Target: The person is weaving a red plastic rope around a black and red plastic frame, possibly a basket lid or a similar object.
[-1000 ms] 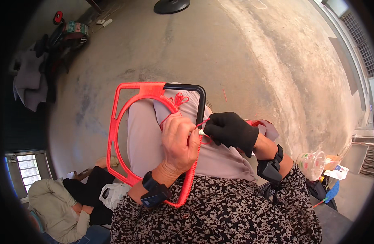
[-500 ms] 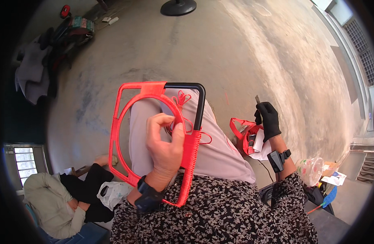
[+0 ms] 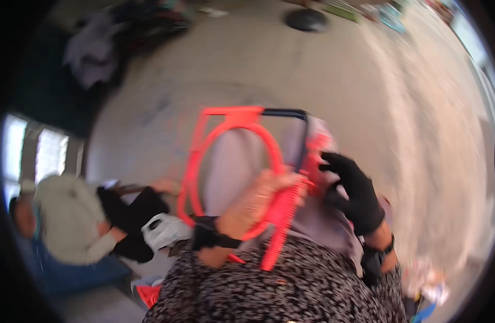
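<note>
Near the middle of the picture, a bare left hand (image 3: 258, 203) holds a red and black frame (image 3: 284, 215)

Head view: the frame is over the person's lap, in front of the pale pants (image 3: 231, 161). It has a big red ring inside, and its upper right corner is black. The left hand is curled around the right side of the frame, but the fingertips are too blurry to see well. Right of the frame is the right hand (image 3: 357, 194) in a black glove. Its fingers and thumb are bent but apart, with a gap between. I cannot tell if its palm has anything in it. On the left of the picture sits another person (image 3: 67, 220), with a white bag (image 3: 164, 232) close by. At the top is a round black base (image 3: 306, 20).
</note>
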Tool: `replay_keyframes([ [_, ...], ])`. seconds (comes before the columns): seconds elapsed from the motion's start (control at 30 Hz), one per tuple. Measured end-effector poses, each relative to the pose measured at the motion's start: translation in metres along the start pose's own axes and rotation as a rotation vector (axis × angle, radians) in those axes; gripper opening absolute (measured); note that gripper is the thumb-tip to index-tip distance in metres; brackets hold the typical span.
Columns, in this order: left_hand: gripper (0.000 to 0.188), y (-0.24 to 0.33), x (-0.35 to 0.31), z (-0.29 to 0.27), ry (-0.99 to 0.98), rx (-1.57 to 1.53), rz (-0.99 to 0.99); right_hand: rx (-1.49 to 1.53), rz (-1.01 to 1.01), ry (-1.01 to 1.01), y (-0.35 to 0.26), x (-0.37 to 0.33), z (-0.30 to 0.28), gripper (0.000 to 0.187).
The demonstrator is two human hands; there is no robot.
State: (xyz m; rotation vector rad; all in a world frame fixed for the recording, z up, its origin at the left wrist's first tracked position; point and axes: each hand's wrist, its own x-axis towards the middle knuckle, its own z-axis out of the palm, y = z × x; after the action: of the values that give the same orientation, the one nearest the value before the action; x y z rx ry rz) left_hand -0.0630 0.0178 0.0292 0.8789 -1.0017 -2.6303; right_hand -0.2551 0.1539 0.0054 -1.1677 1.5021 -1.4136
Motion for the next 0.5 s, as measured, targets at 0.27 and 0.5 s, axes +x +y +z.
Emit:
replay_keyframes([
  [0.27,0.022,0.009,-0.050,-0.020,0.030,-0.197,0.200,-1.060,-0.370,-0.361,-0.017,0.046,0.055,0.059],
  [0.5,0.021,0.008,-0.056,-0.023,0.055,-0.214,0.282,-0.972,-0.296,-0.187,0.029,0.069,-0.011,0.037],
])
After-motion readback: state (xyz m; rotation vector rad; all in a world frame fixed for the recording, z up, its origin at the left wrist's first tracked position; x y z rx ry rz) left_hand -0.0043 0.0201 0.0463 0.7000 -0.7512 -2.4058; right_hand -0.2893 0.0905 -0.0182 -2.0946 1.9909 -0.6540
